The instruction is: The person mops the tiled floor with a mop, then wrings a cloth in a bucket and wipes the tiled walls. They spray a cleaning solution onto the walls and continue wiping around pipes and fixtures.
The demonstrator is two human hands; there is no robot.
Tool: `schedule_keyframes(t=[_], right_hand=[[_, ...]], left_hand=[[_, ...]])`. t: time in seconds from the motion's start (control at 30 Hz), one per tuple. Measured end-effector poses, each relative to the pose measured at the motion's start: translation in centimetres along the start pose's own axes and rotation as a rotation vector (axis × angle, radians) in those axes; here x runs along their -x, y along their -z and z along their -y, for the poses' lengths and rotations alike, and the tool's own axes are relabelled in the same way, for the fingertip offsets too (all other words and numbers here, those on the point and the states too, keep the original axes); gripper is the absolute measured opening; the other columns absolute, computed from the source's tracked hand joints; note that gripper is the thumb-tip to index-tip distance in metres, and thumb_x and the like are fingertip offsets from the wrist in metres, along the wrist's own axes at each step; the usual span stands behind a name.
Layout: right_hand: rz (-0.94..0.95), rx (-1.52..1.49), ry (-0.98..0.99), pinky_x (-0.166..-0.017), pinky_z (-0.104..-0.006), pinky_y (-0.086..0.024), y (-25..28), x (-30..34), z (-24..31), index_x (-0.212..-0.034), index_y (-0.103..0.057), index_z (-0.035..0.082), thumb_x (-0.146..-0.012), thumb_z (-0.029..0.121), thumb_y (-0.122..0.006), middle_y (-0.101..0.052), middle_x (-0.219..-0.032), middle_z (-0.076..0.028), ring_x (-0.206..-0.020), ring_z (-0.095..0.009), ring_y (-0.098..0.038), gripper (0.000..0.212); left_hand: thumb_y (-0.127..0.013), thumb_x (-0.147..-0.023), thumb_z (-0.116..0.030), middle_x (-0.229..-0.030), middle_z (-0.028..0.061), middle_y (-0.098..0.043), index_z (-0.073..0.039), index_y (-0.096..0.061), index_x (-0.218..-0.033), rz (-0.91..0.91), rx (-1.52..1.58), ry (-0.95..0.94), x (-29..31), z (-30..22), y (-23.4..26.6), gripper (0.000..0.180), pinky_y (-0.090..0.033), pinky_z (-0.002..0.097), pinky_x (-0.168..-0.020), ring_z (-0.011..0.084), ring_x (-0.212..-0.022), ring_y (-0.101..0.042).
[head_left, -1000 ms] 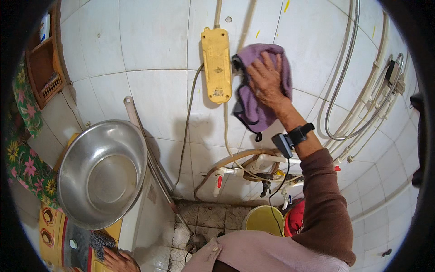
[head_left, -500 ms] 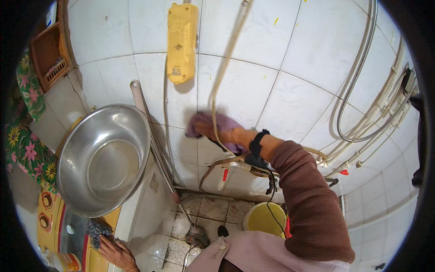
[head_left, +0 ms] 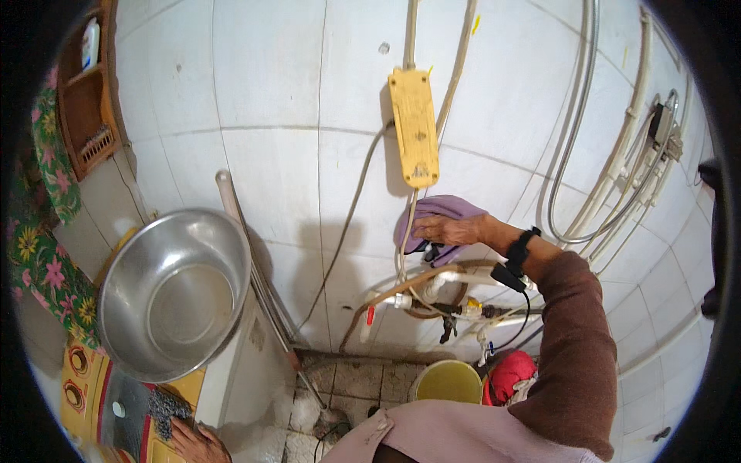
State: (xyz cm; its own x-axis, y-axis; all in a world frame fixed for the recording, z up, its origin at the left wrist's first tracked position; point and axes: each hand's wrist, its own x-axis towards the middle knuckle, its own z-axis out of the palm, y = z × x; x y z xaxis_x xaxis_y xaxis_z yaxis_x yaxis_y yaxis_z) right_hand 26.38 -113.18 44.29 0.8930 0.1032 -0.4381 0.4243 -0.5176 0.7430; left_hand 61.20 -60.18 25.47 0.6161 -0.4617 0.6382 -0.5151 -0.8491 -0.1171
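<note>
My right hand point(head_left: 454, 231) presses a purple cloth point(head_left: 441, 205) against the white tiled wall point(head_left: 270, 177), its fingers bent over the fabric. A pale cord passes in front of the cloth beside my fingertips. Just above hangs a yellow power strip point(head_left: 414, 127), tilted on its cord. At the lower left, my left hand point(head_left: 199, 444) lies with fingers stretched out on the yellow top of an appliance point(head_left: 83, 374) with knobs. Those fingertips touch or lie right beside a dark grey speckled cloth or scrubber point(head_left: 165, 409); which of the two I cannot tell.
A large steel basin point(head_left: 181, 297) rests tilted on the appliance, with long poles point(head_left: 266, 270) leaning beside it. Pipes and taps point(head_left: 448, 309) run below the cloth. A yellow bucket point(head_left: 448, 383) and a red bundle point(head_left: 512, 376) stand lower. A metal hose point(head_left: 567, 154) loops at right.
My right hand has moved right along the wall with the purple cloth. The power strip has swung right and now tilts. My left hand has stayed about where it was.
</note>
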Motion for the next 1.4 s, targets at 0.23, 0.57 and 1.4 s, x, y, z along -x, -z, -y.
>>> schedule_keyframes(t=[0.23, 0.57, 1.4], right_hand=[[-0.319, -0.108, -0.799, -0.077, -0.0384, -0.043, 10.0, 9.9, -6.0, -0.08, -0.061, 0.006, -0.068, 0.005, -0.058, -0.057, -0.104, -0.006, -0.102, -0.023, -0.052, 0.013], [-1.227, 0.356, -0.793, -0.085, -0.0386, -0.047, 25.5, 3.9, -21.1, -0.095, -0.063, 0.005, -0.066, -0.008, -0.06, -0.061, -0.106, -0.012, -0.097, -0.03, -0.057, 0.032], [-0.875, 0.345, -1.019, -0.103, -0.0505, -0.027, 16.2, -13.6, -23.9, -0.111, -0.056, 0.004, -0.078, 0.012, -0.049, -0.052, -0.118, -0.011, -0.119, -0.027, -0.042, 0.034]], left_hand=[[-0.054, -0.084, -0.033, -0.105, 0.0158, -0.053, -0.002, -0.051, -0.12, -0.086, 0.001, 0.026, -0.6, -0.7, 1.8, 0.048, -0.031, 0.0591, -0.098, 0.0403, -0.098, -0.05], [-0.056, -0.08, -0.028, -0.104, 0.0156, -0.053, -0.002, -0.052, -0.118, -0.085, 0.083, 0.022, -0.3, -0.5, 2.6, 0.046, -0.026, 0.0612, -0.101, 0.0367, -0.1, -0.049], [-0.063, -0.074, -0.034, -0.091, 0.0148, -0.052, -0.002, -0.053, -0.117, -0.078, 0.119, 0.066, -0.4, -0.7, 2.3, 0.054, -0.036, 0.0552, -0.089, 0.033, -0.08, -0.05]])
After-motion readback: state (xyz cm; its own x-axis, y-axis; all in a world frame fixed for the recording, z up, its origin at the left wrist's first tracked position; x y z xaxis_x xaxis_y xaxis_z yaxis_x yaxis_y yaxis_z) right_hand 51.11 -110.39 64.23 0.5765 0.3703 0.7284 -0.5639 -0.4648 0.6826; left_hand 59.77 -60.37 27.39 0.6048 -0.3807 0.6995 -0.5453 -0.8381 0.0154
